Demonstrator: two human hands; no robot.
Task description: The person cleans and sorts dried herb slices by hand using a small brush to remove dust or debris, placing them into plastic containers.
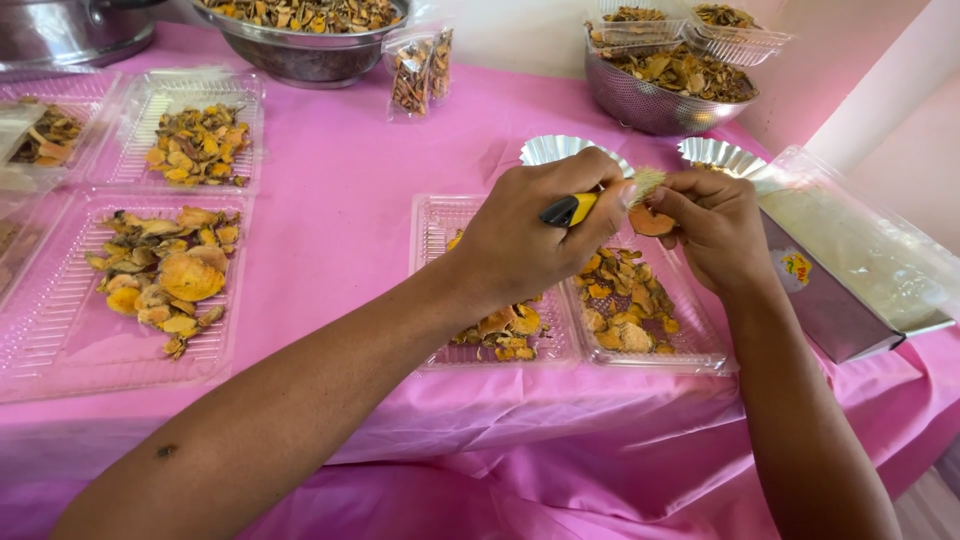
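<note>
Far left on the pink cloth (350,190): clear trays (60,330) of dried orange slices. Centre: left hand (530,235) closed round a small brush (600,200), yellow-and-black handle, long axis running left to right, bristles aimed rightward at the slice. Right hand (715,225), just beside it, pinches one orange slice (650,222) between the two hands, above the two-part tray (690,350); bristles touch or nearly touch it.
</note>
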